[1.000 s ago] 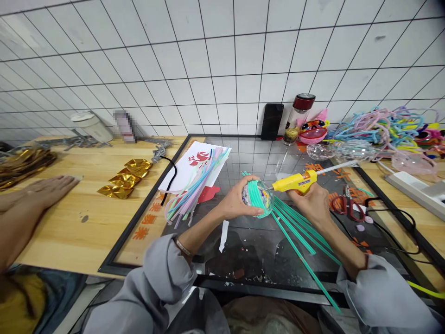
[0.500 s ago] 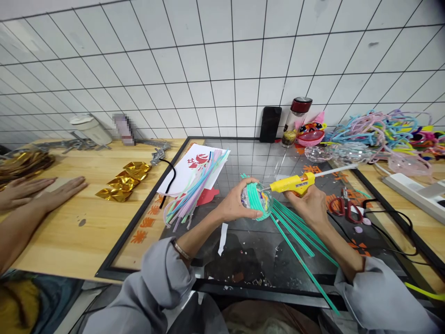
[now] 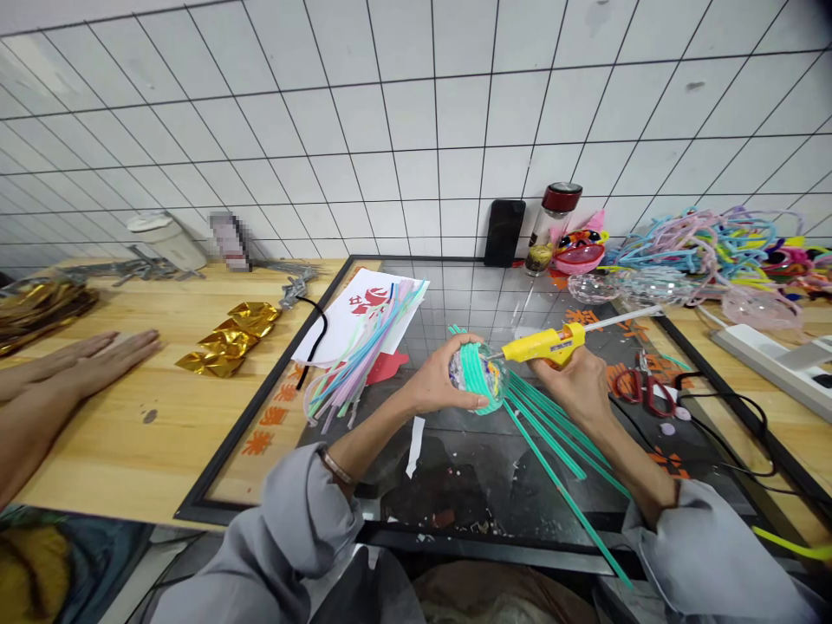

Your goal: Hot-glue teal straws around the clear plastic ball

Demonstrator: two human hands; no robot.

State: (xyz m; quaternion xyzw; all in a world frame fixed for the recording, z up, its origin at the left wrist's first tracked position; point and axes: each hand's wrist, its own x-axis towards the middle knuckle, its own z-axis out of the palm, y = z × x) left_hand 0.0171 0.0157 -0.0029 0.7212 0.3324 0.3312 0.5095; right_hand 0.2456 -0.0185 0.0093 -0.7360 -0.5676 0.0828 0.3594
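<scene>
My left hand (image 3: pixel 444 379) is closed around a clear round ball (image 3: pixel 499 392) with teal strips (image 3: pixel 477 371) wrapped over part of it and coloured bits showing inside. In my right hand (image 3: pixel 573 381) is a yellow hot glue gun (image 3: pixel 544 346); a pale glue stick (image 3: pixel 627 318) juts from its back end. The gun's nozzle meets the ball's right side, at the edge of the teal band; whether it touches is too small to tell. Beneath my hands, several long teal pipe cleaners (image 3: pixel 559 481) fan out over the dark glass panel toward the front edge.
Left of the ball, pastel pipe cleaners (image 3: pixel 364 355) lie on white paper (image 3: pixel 325 325). Red-handled scissors (image 3: pixel 645 390) and black cords lie at right, near a power strip (image 3: pixel 776 368). Behind stand a phone (image 3: pixel 504 232) and a bottle (image 3: pixel 551 230). Another person's hands (image 3: pixel 97 364) rest at far left.
The other person's hands at far left have shifted slightly. My hands, the ball and the glue gun hold almost the same position.
</scene>
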